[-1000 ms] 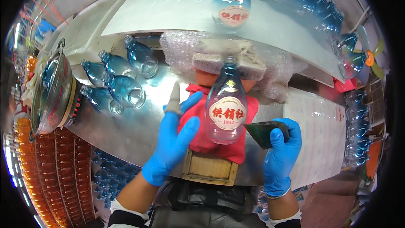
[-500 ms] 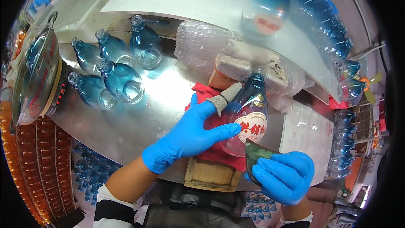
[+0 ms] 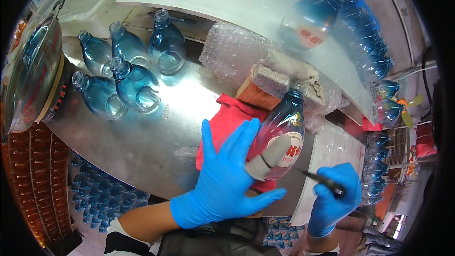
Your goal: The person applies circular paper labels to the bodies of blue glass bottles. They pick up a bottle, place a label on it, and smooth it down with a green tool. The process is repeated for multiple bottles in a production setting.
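A blue-to-clear glass bottle (image 3: pixel 295 109) with a round white label bearing red characters lies tilted on a red cloth (image 3: pixel 222 125). Its neck rests against a cloth-wrapped block (image 3: pixel 271 79). My blue-gloved left hand (image 3: pixel 225 180) is open, fingers spread, beside the bottle's lower body. One finger, wearing a grey fabric finger cover (image 3: pixel 269 159), lies across the label. To the right of the bottle, my gloved right hand (image 3: pixel 337 199) grips a slim black pen-like tool (image 3: pixel 329 183), its thin tip toward the bottle's base; blur hides what kind it is.
Several blue glass bottles (image 3: pixel 137 87) stand on the metal table (image 3: pixel 189 99) to the left, near a round glass-lidded appliance (image 3: pixel 35 76). Bubble wrap (image 3: pixel 232 50) lies behind the block. More bottles (image 3: pixel 374 66) line the right, beside a white sheet (image 3: pixel 327 161).
The dark green piece has left my right hand, which now holds the black pen-like tool farther from the bottle. My left hand has shifted nearer and spread, its covered finger now over the label.
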`<action>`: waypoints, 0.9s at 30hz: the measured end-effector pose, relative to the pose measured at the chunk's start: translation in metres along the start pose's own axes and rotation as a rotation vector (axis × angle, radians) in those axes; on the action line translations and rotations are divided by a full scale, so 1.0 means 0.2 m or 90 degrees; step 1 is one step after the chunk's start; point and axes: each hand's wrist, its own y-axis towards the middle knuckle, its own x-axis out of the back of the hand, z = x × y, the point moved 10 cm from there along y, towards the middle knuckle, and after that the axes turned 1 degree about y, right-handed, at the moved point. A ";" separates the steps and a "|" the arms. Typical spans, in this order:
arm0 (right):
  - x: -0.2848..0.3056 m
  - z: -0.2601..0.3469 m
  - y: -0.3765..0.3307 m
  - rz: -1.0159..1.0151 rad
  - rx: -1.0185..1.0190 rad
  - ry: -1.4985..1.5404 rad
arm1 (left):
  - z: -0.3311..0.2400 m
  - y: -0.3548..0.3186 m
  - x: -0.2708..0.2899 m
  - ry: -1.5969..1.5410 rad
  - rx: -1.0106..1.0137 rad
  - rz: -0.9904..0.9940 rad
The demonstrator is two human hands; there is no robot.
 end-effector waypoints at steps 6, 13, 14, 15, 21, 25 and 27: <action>0.09 -0.21 -0.04 -0.129 -0.132 0.123 | 0.00 -0.03 -0.05 0.125 0.072 -0.048; 0.10 -0.22 0.08 -0.081 -0.092 0.148 | -0.01 -0.03 -0.05 0.087 0.124 -0.050; 0.11 -0.22 0.09 -0.091 -0.100 0.151 | -0.03 -0.01 -0.05 0.108 0.112 -0.039; 0.11 -0.22 0.10 -0.088 -0.107 0.155 | -0.04 -0.01 -0.05 0.130 0.103 -0.028; 0.11 -0.25 0.17 -0.028 -0.067 0.139 | -0.04 0.01 -0.06 0.148 0.091 -0.012; 0.01 -0.27 0.24 0.084 -0.129 0.190 | -0.04 0.00 -0.06 0.119 0.109 -0.018; -0.07 -0.22 0.32 0.172 -0.116 0.130 | -0.03 -0.01 -0.06 0.093 0.117 -0.031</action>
